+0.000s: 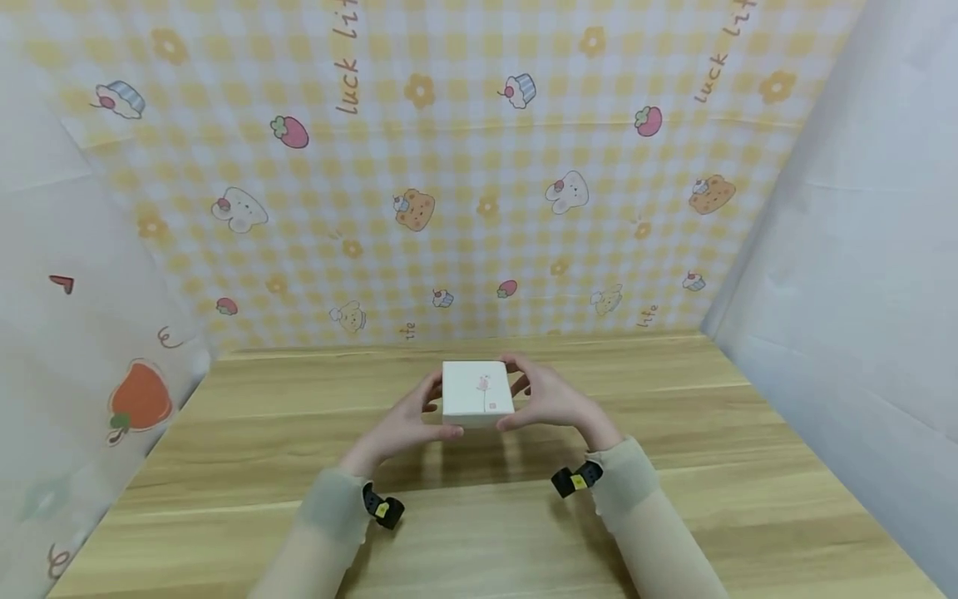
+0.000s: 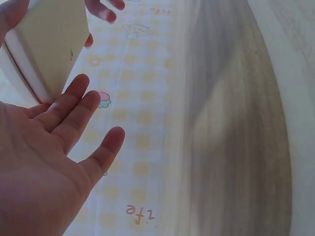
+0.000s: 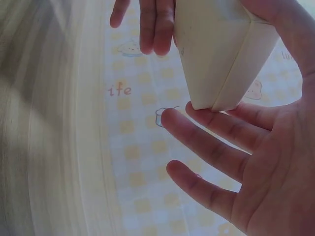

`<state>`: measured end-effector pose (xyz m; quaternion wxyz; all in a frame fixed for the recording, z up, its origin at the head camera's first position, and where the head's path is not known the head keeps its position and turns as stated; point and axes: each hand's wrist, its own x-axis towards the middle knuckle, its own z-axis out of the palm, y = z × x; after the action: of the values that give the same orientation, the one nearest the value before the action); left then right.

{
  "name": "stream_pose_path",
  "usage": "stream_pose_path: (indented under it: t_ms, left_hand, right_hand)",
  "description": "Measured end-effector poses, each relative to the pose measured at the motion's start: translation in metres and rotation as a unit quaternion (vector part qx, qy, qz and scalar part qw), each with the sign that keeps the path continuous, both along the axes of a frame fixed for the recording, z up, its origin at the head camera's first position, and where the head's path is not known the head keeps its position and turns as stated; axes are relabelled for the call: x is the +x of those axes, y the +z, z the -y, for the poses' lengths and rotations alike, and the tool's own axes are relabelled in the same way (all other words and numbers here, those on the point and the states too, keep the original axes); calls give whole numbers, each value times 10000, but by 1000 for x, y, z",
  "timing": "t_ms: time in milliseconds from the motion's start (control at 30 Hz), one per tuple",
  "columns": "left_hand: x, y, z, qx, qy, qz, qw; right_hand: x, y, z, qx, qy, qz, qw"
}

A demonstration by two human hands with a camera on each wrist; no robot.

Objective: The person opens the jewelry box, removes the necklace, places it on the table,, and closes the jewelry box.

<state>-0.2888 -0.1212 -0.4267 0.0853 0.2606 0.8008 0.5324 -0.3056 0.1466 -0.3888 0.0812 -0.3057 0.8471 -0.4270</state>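
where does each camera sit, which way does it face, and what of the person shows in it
Head: worn on the head, looking forward and down at the white box, wooden table and checked cloth; left hand, right hand and sleeves show.
Left wrist: on the left wrist, looking past that hand toward box and cloth; left hand and part of the right show.
Right wrist: likewise on the right wrist; right hand and some left fingers show.
Both wrist views share box, cloth and table.
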Motion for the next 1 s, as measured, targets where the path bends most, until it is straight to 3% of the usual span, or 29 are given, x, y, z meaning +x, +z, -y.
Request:
stream_pose_path:
  t_ms: [200,567,867,1000]
  left_hand:
    - [0,1,3,111,161,-23,9998]
    - [-3,-3,7,141,72,-139,9998]
    - [0,-12,0,-81,234,-15,9997]
    - [3,-5,-1,-45,289,-11,9996]
  right_hand:
    - [-3,5,6,-13,129,-88,9999]
    - [-7,12,20,425,429,-627,9962]
    - [-8,9,32,805,542,-394,9945]
    - [-10,10,33,823,534,-543,9937]
